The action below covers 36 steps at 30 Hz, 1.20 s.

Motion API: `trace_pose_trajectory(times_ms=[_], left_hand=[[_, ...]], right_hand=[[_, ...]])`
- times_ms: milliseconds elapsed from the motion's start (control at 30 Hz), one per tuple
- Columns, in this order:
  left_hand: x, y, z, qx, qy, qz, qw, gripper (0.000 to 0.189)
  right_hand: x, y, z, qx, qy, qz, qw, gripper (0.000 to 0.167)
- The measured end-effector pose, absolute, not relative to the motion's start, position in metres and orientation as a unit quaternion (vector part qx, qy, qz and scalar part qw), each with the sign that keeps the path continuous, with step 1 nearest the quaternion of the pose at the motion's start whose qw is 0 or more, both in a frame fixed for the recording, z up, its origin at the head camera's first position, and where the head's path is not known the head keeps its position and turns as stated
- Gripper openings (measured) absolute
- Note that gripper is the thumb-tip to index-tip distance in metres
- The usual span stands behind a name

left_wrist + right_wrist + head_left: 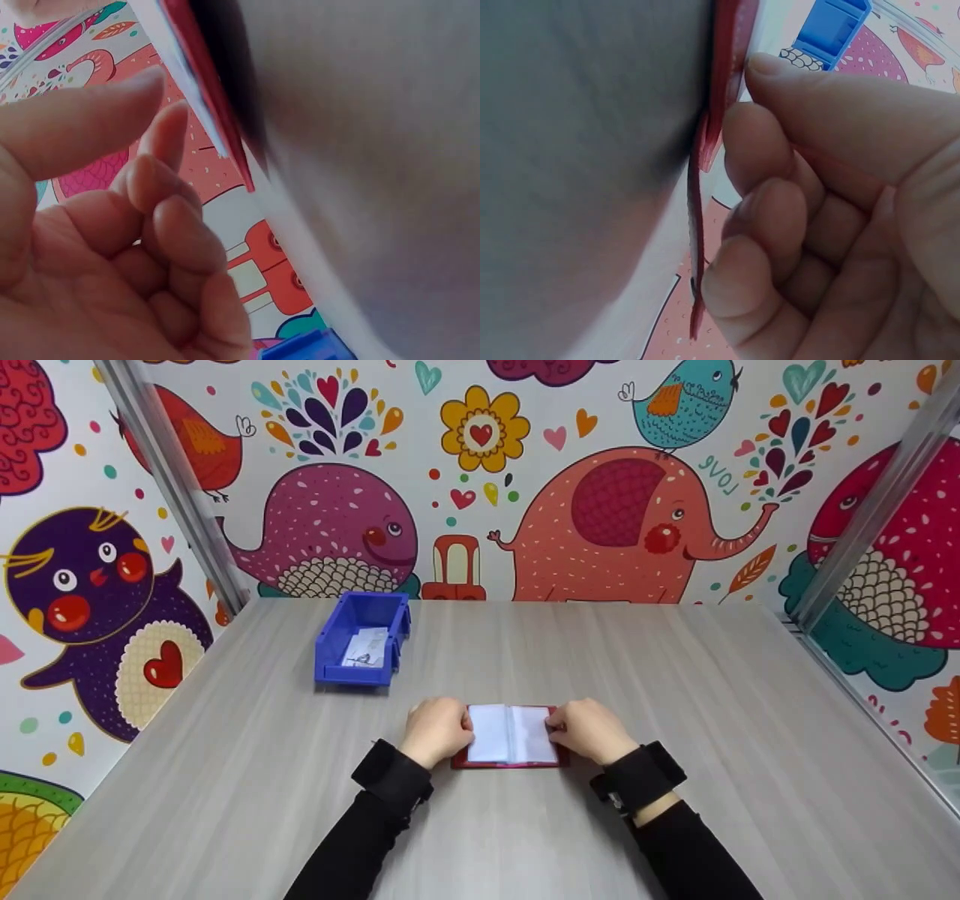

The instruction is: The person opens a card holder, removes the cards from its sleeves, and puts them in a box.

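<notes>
A small red card holder (506,766) lies spread flat on the table, its clear plastic sleeves (489,735) facing up. My left hand (437,729) is at its left edge. In the left wrist view the left hand's fingers (187,232) curl loosely, with a gap between them and the red cover (217,97). At the opposite edge, my right hand (592,730) pinches the holder's side between thumb and forefinger. The right wrist view shows the right thumb (769,67) against the sleeves and a red flap (696,225) beside the other fingertips.
A blue bin (352,673) stands at the back left of the table (675,682), with white printed cards (366,647) inside. Walls covered in cartoon animals border the back and sides. Metal posts (169,472) rise at the back corners.
</notes>
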<state>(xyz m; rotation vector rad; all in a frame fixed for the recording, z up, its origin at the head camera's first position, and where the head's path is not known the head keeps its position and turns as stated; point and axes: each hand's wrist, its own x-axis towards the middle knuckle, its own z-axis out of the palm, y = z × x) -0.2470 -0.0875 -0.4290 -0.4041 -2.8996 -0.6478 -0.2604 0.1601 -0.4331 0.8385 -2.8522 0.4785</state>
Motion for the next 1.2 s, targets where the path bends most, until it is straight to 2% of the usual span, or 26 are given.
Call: trace_pose_trajectory(times_ms=[433,633,900,1200], left_hand=[[-0.2459,-0.0829,-0.4300,-0.157,-0.966,-0.188,0.076,0.015],[-0.2460,-0.0830,-0.4318,-0.158,-0.968,-0.179,0.082,0.015],[-0.2451,-0.0833,-0.4321,-0.155,-0.968,-0.179,0.079,0.010],[-0.2440,-0.0829,-0.4317,-0.150,-0.968,-0.184,0.084,0.016]], right_hand=[[-0.2639,0.1607,-0.4342,0.261,-0.948,0.168,0.067,0.024],[-0.2659,0.1603,-0.4342,0.266,-0.948,0.165,0.057,0.028],[-0.2641,0.1598,-0.4333,0.272,-0.949,0.151,0.042,0.022],[-0.2631,0.1580,-0.4327,0.279,-0.947,0.159,0.027,0.026]])
